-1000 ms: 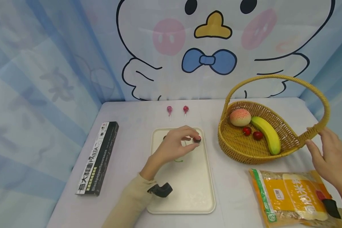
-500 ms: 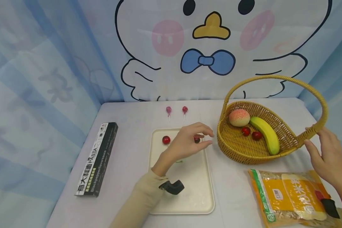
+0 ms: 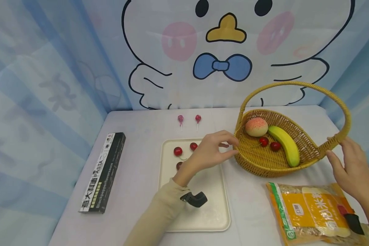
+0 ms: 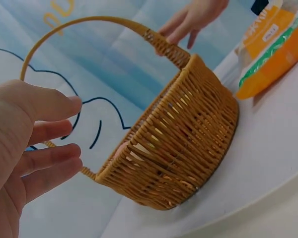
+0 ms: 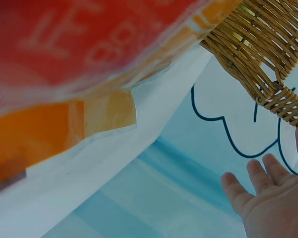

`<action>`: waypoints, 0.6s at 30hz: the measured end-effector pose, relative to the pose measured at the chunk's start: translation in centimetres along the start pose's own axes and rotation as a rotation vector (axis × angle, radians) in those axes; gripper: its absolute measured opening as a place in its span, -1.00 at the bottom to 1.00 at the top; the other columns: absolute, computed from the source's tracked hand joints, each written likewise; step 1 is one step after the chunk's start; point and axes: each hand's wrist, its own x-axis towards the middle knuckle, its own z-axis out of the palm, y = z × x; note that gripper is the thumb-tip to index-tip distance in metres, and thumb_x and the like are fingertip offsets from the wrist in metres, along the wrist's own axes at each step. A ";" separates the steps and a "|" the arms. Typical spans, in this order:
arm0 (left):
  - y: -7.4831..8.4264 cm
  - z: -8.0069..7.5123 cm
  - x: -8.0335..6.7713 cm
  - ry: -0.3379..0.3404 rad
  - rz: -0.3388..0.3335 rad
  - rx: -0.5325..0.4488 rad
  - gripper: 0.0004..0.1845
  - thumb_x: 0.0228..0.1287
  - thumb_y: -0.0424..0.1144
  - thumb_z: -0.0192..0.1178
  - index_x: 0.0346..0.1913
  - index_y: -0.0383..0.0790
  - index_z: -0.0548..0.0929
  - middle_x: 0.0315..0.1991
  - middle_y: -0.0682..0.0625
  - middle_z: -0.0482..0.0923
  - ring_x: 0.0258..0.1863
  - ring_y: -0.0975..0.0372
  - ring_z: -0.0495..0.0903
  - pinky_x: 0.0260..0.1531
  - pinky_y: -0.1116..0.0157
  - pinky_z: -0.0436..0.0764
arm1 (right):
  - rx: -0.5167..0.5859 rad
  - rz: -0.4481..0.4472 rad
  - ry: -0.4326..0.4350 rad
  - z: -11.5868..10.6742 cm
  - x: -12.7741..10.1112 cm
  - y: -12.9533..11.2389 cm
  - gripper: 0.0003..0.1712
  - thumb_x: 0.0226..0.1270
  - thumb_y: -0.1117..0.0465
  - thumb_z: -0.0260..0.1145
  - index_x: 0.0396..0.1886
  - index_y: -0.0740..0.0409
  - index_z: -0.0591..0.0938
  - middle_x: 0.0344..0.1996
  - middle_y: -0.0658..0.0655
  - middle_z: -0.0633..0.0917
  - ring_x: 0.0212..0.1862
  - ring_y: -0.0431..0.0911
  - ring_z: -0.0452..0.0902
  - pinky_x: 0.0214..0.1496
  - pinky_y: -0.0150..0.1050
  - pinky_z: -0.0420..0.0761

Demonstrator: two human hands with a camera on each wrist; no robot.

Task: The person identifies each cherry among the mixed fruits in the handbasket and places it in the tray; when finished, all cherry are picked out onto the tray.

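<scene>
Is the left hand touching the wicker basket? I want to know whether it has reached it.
Apart. The left wrist view shows the left hand with background showing between its fingertips and the wicker basket.

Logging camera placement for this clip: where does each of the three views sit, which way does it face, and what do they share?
Head: worn on the head, looks forward and down at the table, tray and basket; both hands and sleeves show.
Left wrist: low beside the left hand, faces the basket's woven wall; the right hand shows beyond.
Right wrist: low at the table, looks up past the orange bag; the right hand's fingers show.
All three see the basket.
</scene>
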 end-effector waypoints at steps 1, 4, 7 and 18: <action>0.0 0.2 0.2 -0.002 0.003 -0.006 -0.80 0.39 -0.32 0.44 0.01 -0.24 0.77 0.06 -0.06 0.75 0.05 0.11 0.73 0.08 0.42 0.75 | 0.001 -0.004 0.003 0.0 0.0 0.0 -0.39 0.80 0.11 -0.09 0.59 0.42 0.17 0.61 0.61 0.10 0.66 0.53 -0.12 0.69 0.50 -0.23; -0.1 0.9 0.9 -0.002 0.014 -0.026 -0.80 0.38 -0.33 0.44 0.01 -0.23 0.77 0.04 -0.05 0.75 0.05 0.13 0.73 0.08 0.43 0.74 | 0.006 -0.011 0.007 -0.1 0.0 0.1 -0.39 0.80 0.12 -0.08 0.59 0.42 0.18 0.61 0.60 0.10 0.66 0.52 -0.12 0.69 0.49 -0.23; -0.1 1.7 1.6 0.004 0.023 -0.050 -0.80 0.38 -0.31 0.44 0.01 -0.22 0.76 0.02 -0.04 0.75 0.04 0.16 0.72 0.05 0.40 0.76 | 0.008 -0.007 0.007 -0.1 0.0 0.0 -0.40 0.79 0.13 -0.06 0.59 0.41 0.19 0.62 0.57 0.10 0.67 0.51 -0.12 0.69 0.50 -0.23; 0.5 4.4 4.3 -0.007 0.016 -0.003 -0.74 0.40 -0.21 0.45 0.08 -0.12 0.77 0.08 0.05 0.78 0.11 0.31 0.68 0.19 0.60 0.55 | 0.018 -0.012 0.009 -0.1 0.0 0.1 -0.41 0.78 0.15 -0.03 0.58 0.41 0.22 0.61 0.58 0.12 0.65 0.53 -0.10 0.68 0.52 -0.22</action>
